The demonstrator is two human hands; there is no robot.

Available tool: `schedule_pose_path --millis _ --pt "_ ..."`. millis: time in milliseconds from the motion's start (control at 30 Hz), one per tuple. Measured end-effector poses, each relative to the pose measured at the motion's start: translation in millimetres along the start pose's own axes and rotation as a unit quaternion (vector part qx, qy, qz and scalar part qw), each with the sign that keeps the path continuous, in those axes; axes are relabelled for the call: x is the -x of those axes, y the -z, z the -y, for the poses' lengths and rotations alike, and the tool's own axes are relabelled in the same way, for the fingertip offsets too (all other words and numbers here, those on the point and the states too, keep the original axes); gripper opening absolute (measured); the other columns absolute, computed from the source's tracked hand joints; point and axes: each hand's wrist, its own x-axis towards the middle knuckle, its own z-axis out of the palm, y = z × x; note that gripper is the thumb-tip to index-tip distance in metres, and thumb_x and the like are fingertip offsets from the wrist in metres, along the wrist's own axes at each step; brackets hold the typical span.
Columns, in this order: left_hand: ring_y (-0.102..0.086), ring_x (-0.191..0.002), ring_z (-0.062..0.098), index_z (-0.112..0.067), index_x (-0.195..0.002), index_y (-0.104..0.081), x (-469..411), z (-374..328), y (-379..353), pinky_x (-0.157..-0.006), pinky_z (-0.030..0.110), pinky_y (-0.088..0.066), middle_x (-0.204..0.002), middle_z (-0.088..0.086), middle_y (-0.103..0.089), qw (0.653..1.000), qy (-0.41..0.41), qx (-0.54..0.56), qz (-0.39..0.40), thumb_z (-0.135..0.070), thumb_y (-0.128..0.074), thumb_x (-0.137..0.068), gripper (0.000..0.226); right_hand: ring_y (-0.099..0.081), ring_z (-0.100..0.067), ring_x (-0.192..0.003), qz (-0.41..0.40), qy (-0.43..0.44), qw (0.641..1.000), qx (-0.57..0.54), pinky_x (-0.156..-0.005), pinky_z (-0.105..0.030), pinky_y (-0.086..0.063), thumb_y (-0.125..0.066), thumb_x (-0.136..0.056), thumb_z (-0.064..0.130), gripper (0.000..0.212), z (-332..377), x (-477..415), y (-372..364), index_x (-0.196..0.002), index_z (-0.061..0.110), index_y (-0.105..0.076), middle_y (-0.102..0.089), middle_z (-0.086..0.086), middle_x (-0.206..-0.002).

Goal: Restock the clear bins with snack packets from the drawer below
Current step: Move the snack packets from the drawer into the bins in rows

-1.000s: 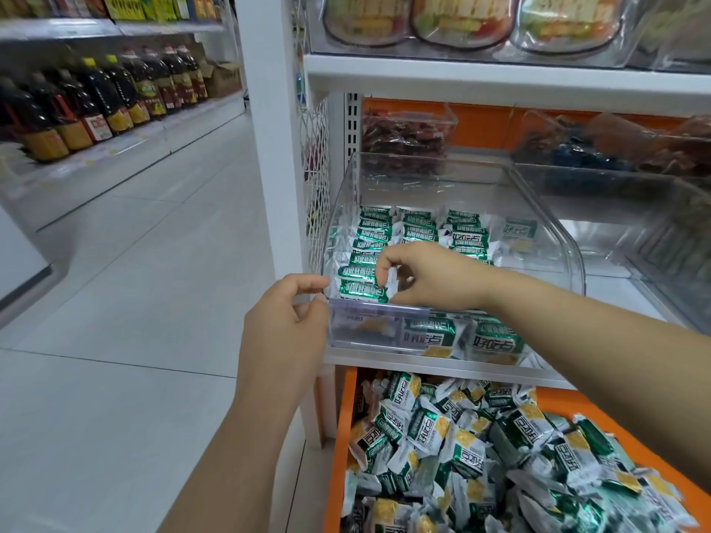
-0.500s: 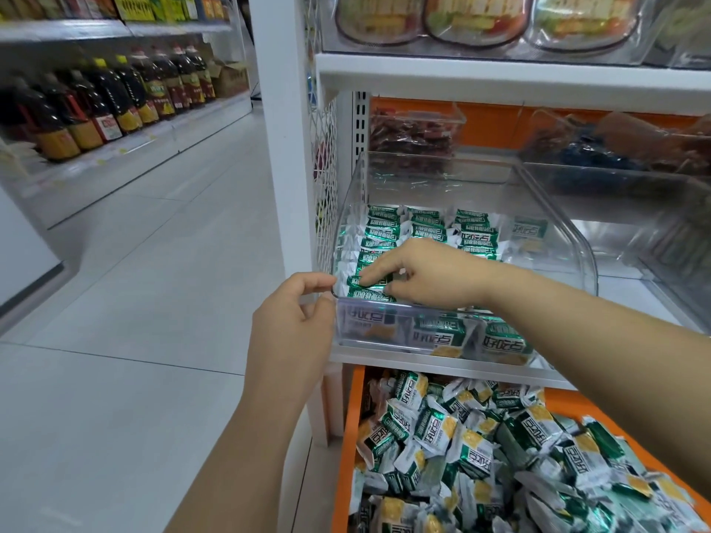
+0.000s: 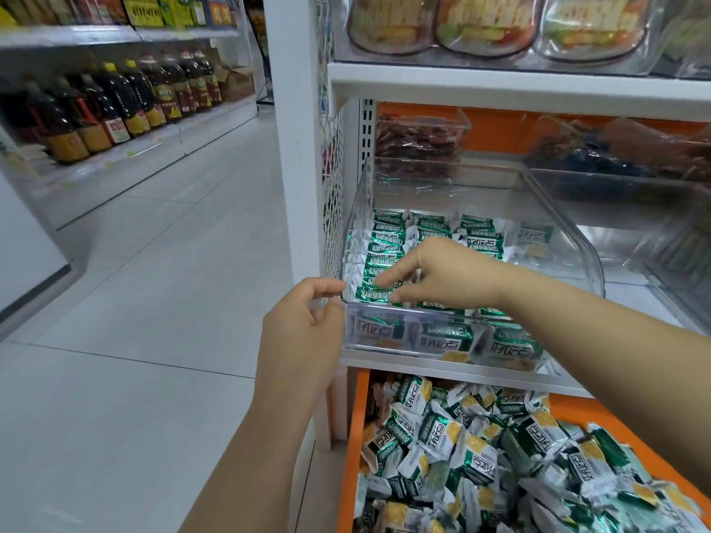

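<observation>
My left hand (image 3: 304, 328) pinches the front-left corner of the clear bin (image 3: 384, 334) at the shelf's (image 3: 442, 370) front edge. My right hand (image 3: 450, 275) reaches over the bin's front wall, fingers (image 3: 386, 278) down on the nearest snack packet (image 3: 370, 295); I cannot tell whether they pinch it. The packets look light, crinkly and slippery, so I'd take one by its crimped end. More lie loose in the orange drawer (image 3: 353, 436) below.

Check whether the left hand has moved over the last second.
No. The left hand still pinches the clear bin at its front-left corner, beside the white post.
</observation>
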Motion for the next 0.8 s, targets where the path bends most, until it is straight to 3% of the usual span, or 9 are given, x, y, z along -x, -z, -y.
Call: schedule_pose_path --millis 133,200,300,433,500,600,700,767,800 --pt "-0.061 -0.064 0.021 -0.031 -0.098 -0.064 -1 2 0 -0.038 0.013 -0.036 -0.078 -0.002 -0.068 1.0 -0.001 -0.005 -0.001 -0.012 -0.051 -0.094 0.023 -0.059 0.002 -0.081 0.01 -0.004 0.998 0.062 -0.062 0.005 -0.036 -0.064 -0.091 0.018 0.023 0 5 3 -0.112 0.021 -0.071 -0.072 0.007 -0.106" --pt "-0.06 -0.063 0.021 -0.032 -0.096 -0.063 -1 2 0 -0.038 0.013 -0.036 -0.077 -0.003 -0.068 1.0 -0.003 -0.004 -0.002 -0.012 -0.051 -0.094 0.024 -0.06 0.0 -0.083 0.02 0.001 0.997 0.077 -0.062 0.004 -0.038 -0.064 -0.09 0.016 0.025 -1 6 1 -0.114 0.02 -0.07 -0.072 0.004 -0.108" --pt "-0.045 -0.042 0.009 -0.033 -0.094 -0.062 0 0 0 -0.035 0.013 -0.032 -0.079 0.006 -0.069 1.0 -0.003 0.0 -0.007 -0.01 -0.051 -0.094 0.025 -0.065 -0.006 -0.084 0.016 0.014 0.997 0.078 -0.075 -0.01 -0.047 -0.066 -0.088 0.013 0.027 -3 4 -3 -0.115 0.017 -0.07 -0.074 0.001 -0.101" --pt "-0.043 -0.04 0.003 -0.032 -0.096 -0.063 1 -2 -2 -0.036 0.01 -0.031 -0.08 -0.002 -0.068 1.0 0.001 -0.003 -0.011 -0.011 -0.052 -0.094 0.023 -0.05 0.01 -0.051 0.014 0.014 1.0 0.005 -0.055 -0.004 -0.037 -0.066 -0.088 0.008 0.028 -7 1 -9 -0.114 0.017 -0.071 -0.06 0.015 -0.068" --pt "-0.047 -0.042 0.0 -0.031 -0.097 -0.064 2 -3 -3 -0.037 0.009 -0.032 -0.082 -0.012 -0.066 1.0 0.005 -0.008 -0.012 -0.012 -0.052 -0.094 0.022 -0.055 0.016 -0.068 0.048 -0.001 0.997 -0.052 -0.071 -0.004 -0.044 -0.064 -0.089 0.009 0.03 -8 1 -9 -0.116 0.02 -0.07 -0.07 0.016 -0.091" --pt "-0.049 -0.045 -0.002 -0.03 -0.098 -0.064 2 -3 -3 -0.038 0.009 -0.033 -0.081 -0.016 -0.063 1.0 0.007 -0.014 -0.013 -0.012 -0.052 -0.094 0.022 -0.054 0.002 -0.118 0.115 -0.019 0.99 -0.078 -0.107 -0.024 -0.04 -0.06 -0.092 0.007 0.031 -6 0 -3 -0.118 0.021 -0.068 -0.059 0.014 -0.129" --pt "-0.05 -0.045 -0.001 -0.032 -0.098 -0.063 2 -3 -2 -0.037 0.011 -0.035 -0.078 -0.017 -0.063 1.0 0.01 -0.011 -0.01 -0.013 -0.052 -0.094 0.022 -0.056 0.006 -0.11 0.119 -0.02 0.989 -0.091 -0.099 -0.014 -0.043 -0.058 -0.093 0.009 0.032 -5 1 0 -0.122 0.022 -0.066 -0.056 0.013 -0.134" --pt "-0.048 -0.044 0.001 -0.031 -0.099 -0.064 3 -2 -1 -0.037 0.012 -0.036 -0.073 -0.013 -0.064 1.0 0.008 -0.003 -0.008 -0.013 -0.052 -0.094 0.022 -0.057 0.005 -0.106 0.025 -0.022 0.993 -0.116 -0.087 -0.007 -0.041 -0.057 -0.095 0.017 0.034 -8 1 2 -0.127 0.024 -0.061 -0.054 0.008 -0.137" --pt "-0.046 -0.042 0.003 -0.03 -0.1 -0.065 3 -2 -2 -0.036 0.012 -0.035 -0.073 -0.009 -0.066 1.0 0.008 0.001 -0.007 -0.012 -0.052 -0.094 0.022 -0.052 -0.002 -0.118 -0.026 -0.027 0.995 -0.095 -0.094 -0.012 -0.039 -0.055 -0.096 0.019 0.038 -12 -1 2 -0.133 0.024 -0.055 -0.048 0.004 -0.144"
